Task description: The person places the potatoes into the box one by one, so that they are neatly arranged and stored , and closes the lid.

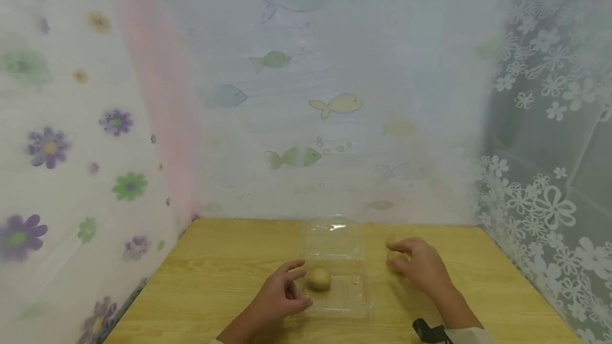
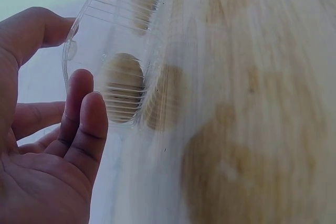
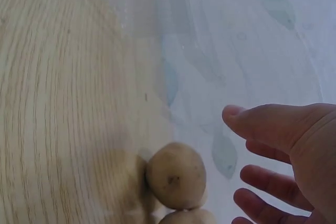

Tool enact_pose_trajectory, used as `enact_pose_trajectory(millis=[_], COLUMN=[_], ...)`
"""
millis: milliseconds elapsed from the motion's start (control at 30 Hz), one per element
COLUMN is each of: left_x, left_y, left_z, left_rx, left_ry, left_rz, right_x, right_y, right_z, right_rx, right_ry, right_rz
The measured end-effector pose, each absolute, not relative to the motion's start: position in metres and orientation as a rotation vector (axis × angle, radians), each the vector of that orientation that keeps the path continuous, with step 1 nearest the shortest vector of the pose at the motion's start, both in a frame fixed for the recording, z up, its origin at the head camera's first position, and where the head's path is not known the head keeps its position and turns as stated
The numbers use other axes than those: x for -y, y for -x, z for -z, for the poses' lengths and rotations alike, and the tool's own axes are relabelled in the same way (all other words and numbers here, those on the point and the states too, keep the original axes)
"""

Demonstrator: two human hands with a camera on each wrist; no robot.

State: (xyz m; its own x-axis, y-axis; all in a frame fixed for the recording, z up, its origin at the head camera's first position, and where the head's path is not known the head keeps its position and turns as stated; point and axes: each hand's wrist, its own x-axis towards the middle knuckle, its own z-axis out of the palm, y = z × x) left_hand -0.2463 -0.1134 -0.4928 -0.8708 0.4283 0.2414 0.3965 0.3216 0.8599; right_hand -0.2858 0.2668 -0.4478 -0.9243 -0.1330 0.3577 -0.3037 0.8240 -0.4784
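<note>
A clear plastic clamshell box [image 1: 341,312] lies opened on the table with one potato [image 1: 319,279] in the left of its base. My left hand [image 1: 282,293] is at the box's left side, thumb and fingertips spread along the rim. In the left wrist view the thumb tip meets the rim [image 2: 66,61], and the potato [image 2: 124,87] shows through the ribbed wall. My right hand [image 1: 423,267] reaches over two potatoes on the table right of the box. The right wrist view shows the nearer potato [image 3: 177,176] apart from the spread fingers; the other potato [image 3: 188,217] is partly cut off.
The box's transparent lid [image 1: 333,242] lies folded back toward the rear. Around the wood-grain table [image 1: 229,259] stand sheets printed with fish and flowers. A black device [image 1: 428,332] sits at my right wrist.
</note>
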Motion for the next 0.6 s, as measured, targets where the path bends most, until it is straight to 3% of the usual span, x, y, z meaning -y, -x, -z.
enact_pose_trajectory(millis=[600], left_x=[0.113], left_y=[0.246], left_z=[0.487], left_rx=[-2.496], left_ry=[-0.740], left_rz=[-1.628], right_x=[-0.306], right_y=[0.301], right_z=[0.460], right_rx=[2.810], right_ry=[-0.197], right_rz=[-0.824])
